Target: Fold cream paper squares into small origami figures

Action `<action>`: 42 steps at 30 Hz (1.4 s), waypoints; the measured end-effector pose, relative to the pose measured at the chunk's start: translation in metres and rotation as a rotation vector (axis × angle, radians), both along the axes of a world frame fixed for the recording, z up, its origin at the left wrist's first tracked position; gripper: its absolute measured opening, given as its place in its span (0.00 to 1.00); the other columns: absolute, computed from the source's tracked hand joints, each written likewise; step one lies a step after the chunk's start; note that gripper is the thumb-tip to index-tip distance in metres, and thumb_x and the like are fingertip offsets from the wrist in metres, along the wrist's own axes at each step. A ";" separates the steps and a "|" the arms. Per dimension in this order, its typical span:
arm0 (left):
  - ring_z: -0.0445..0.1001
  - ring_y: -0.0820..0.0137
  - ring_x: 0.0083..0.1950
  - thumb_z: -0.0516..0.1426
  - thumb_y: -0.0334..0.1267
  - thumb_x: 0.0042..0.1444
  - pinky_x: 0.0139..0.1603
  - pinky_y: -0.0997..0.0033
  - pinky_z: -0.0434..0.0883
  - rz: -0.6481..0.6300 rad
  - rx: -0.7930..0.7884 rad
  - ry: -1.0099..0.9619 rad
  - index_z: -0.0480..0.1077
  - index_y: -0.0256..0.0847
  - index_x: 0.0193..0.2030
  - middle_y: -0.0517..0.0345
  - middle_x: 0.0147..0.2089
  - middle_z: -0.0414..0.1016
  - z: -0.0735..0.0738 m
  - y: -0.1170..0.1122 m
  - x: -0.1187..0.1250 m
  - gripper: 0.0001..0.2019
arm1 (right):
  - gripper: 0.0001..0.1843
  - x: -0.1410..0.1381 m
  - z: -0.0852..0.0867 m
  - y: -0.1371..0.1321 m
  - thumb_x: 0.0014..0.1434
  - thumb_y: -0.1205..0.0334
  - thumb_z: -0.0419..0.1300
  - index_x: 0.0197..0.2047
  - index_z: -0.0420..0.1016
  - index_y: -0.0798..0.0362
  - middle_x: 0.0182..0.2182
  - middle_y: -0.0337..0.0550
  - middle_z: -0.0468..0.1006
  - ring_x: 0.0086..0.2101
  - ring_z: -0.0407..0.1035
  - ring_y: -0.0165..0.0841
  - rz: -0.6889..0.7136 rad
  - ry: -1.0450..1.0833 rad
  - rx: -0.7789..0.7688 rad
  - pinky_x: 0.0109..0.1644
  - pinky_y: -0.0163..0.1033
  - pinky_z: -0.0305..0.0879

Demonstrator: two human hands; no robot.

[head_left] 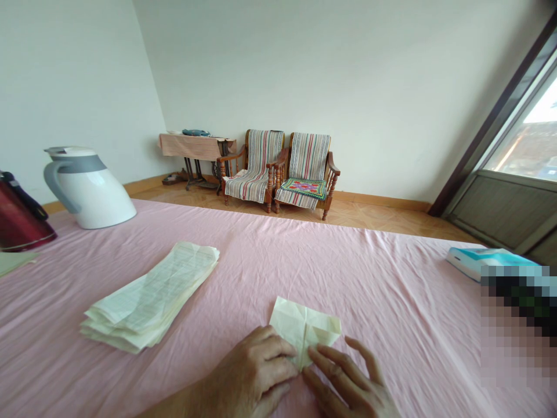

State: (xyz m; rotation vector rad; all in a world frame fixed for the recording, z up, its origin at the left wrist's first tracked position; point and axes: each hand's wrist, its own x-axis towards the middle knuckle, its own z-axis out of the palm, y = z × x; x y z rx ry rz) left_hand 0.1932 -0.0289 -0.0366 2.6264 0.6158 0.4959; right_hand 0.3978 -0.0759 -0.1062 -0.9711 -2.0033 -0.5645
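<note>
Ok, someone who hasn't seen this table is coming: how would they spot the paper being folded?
On the pink tablecloth, look at the near edge, right of the paper stack. The folded paper is pinched by the left hand and touched by the right hand; unlike the flat stack, it is a single creased sheet.

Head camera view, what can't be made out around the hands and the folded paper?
All in the head view:
Folded paper: its near tip is hidden under the fingers of the left hand and right hand.
Stack of papers: the print is too small to read.
Blue box: its near end is covered by a pixelated patch.
Red jug: cut off by the left edge.
</note>
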 end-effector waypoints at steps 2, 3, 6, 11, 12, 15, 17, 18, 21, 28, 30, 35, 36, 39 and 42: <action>0.71 0.67 0.46 0.57 0.28 0.62 0.51 0.69 0.69 0.006 0.006 0.000 0.74 0.40 0.44 0.56 0.46 0.76 0.001 0.000 0.000 0.07 | 0.12 0.000 0.000 0.000 0.66 0.67 0.52 0.37 0.76 0.47 0.37 0.34 0.82 0.41 0.75 0.29 -0.009 -0.013 -0.001 0.65 0.45 0.46; 0.71 0.67 0.46 0.57 0.28 0.62 0.51 0.69 0.70 0.009 0.008 -0.003 0.75 0.40 0.43 0.56 0.46 0.76 0.001 0.000 0.001 0.07 | 0.12 0.001 0.000 0.000 0.66 0.67 0.51 0.37 0.76 0.47 0.37 0.34 0.82 0.41 0.75 0.29 -0.015 -0.017 -0.006 0.64 0.45 0.46; 0.71 0.68 0.46 0.57 0.28 0.62 0.50 0.70 0.70 0.013 0.008 -0.006 0.75 0.41 0.42 0.56 0.46 0.76 0.002 0.000 0.001 0.07 | 0.14 0.001 0.001 0.000 0.66 0.68 0.50 0.38 0.76 0.47 0.38 0.35 0.82 0.41 0.75 0.29 -0.022 -0.015 -0.016 0.64 0.45 0.47; 0.71 0.68 0.46 0.57 0.28 0.61 0.50 0.71 0.69 0.012 0.010 -0.022 0.75 0.41 0.41 0.57 0.45 0.76 0.000 0.000 0.000 0.06 | 0.13 -0.001 0.004 0.000 0.66 0.68 0.51 0.40 0.76 0.47 0.38 0.35 0.82 0.40 0.75 0.30 -0.037 -0.042 -0.007 0.63 0.45 0.49; 0.71 0.69 0.46 0.57 0.28 0.61 0.50 0.71 0.69 0.011 0.011 -0.025 0.75 0.41 0.41 0.58 0.46 0.76 -0.001 0.000 0.000 0.07 | 0.13 -0.001 0.004 -0.001 0.66 0.68 0.50 0.40 0.76 0.47 0.38 0.35 0.82 0.39 0.75 0.29 -0.045 -0.047 -0.007 0.62 0.44 0.49; 0.71 0.68 0.46 0.57 0.27 0.61 0.51 0.71 0.69 0.005 0.016 -0.024 0.74 0.41 0.42 0.57 0.46 0.75 -0.002 0.000 -0.001 0.07 | 0.14 -0.001 0.003 0.000 0.66 0.68 0.50 0.41 0.76 0.46 0.38 0.35 0.81 0.39 0.74 0.30 -0.053 -0.060 -0.013 0.62 0.44 0.50; 0.71 0.68 0.46 0.57 0.27 0.61 0.51 0.71 0.68 0.000 0.012 -0.018 0.74 0.41 0.42 0.58 0.47 0.75 -0.003 0.001 0.000 0.07 | 0.13 -0.001 0.002 0.000 0.66 0.67 0.50 0.42 0.76 0.46 0.39 0.35 0.81 0.40 0.74 0.30 -0.055 -0.068 -0.026 0.62 0.44 0.49; 0.70 0.68 0.46 0.57 0.27 0.61 0.51 0.70 0.68 0.001 0.010 -0.014 0.74 0.41 0.42 0.58 0.46 0.75 -0.003 0.000 0.000 0.06 | 0.13 -0.001 0.002 0.000 0.66 0.68 0.51 0.42 0.76 0.46 0.40 0.35 0.81 0.40 0.74 0.30 -0.056 -0.074 -0.035 0.62 0.44 0.48; 0.70 0.67 0.46 0.58 0.27 0.60 0.52 0.69 0.68 0.018 -0.002 0.003 0.72 0.40 0.42 0.57 0.45 0.75 -0.001 -0.001 0.001 0.06 | 0.14 0.000 0.002 0.001 0.65 0.68 0.51 0.41 0.76 0.45 0.40 0.35 0.81 0.41 0.73 0.30 -0.057 -0.079 -0.046 0.62 0.44 0.48; 0.70 0.67 0.46 0.55 0.28 0.63 0.51 0.69 0.68 0.021 0.028 -0.002 0.71 0.42 0.47 0.57 0.46 0.75 0.001 -0.003 0.001 0.09 | 0.12 -0.001 0.003 0.000 0.64 0.67 0.53 0.39 0.76 0.44 0.38 0.35 0.80 0.39 0.74 0.28 -0.068 -0.067 -0.028 0.60 0.43 0.52; 0.70 0.67 0.46 0.56 0.28 0.62 0.52 0.70 0.68 0.021 0.032 0.018 0.71 0.42 0.46 0.57 0.46 0.75 0.000 -0.002 0.001 0.08 | 0.12 0.000 0.002 0.001 0.64 0.67 0.53 0.41 0.76 0.44 0.37 0.34 0.80 0.39 0.74 0.28 -0.052 -0.049 -0.023 0.61 0.43 0.52; 0.70 0.67 0.46 0.57 0.27 0.61 0.52 0.70 0.68 0.019 0.032 0.047 0.72 0.41 0.44 0.57 0.46 0.75 -0.001 -0.001 0.001 0.08 | 0.11 0.003 -0.003 0.003 0.65 0.67 0.53 0.42 0.77 0.46 0.37 0.34 0.82 0.41 0.75 0.28 0.014 -0.006 -0.016 0.63 0.43 0.49; 0.70 0.67 0.46 0.57 0.27 0.61 0.52 0.70 0.68 0.017 0.033 0.054 0.72 0.41 0.44 0.57 0.46 0.74 -0.001 -0.001 0.001 0.08 | 0.11 0.004 -0.004 0.003 0.66 0.67 0.53 0.42 0.77 0.47 0.37 0.34 0.82 0.41 0.75 0.28 0.023 0.002 -0.019 0.63 0.43 0.48; 0.69 0.67 0.47 0.56 0.26 0.61 0.52 0.69 0.67 0.021 0.040 0.069 0.72 0.41 0.45 0.57 0.46 0.74 -0.003 -0.001 0.000 0.08 | 0.11 0.005 -0.006 0.002 0.66 0.65 0.53 0.42 0.77 0.46 0.38 0.34 0.82 0.41 0.75 0.29 0.030 0.012 -0.024 0.63 0.43 0.49; 0.69 0.66 0.46 0.56 0.27 0.61 0.51 0.69 0.68 -0.002 0.059 0.039 0.71 0.41 0.45 0.56 0.46 0.74 -0.007 0.000 -0.001 0.09 | 0.11 0.005 -0.005 0.003 0.67 0.65 0.52 0.42 0.77 0.46 0.39 0.34 0.82 0.42 0.75 0.28 0.020 -0.012 -0.029 0.62 0.43 0.52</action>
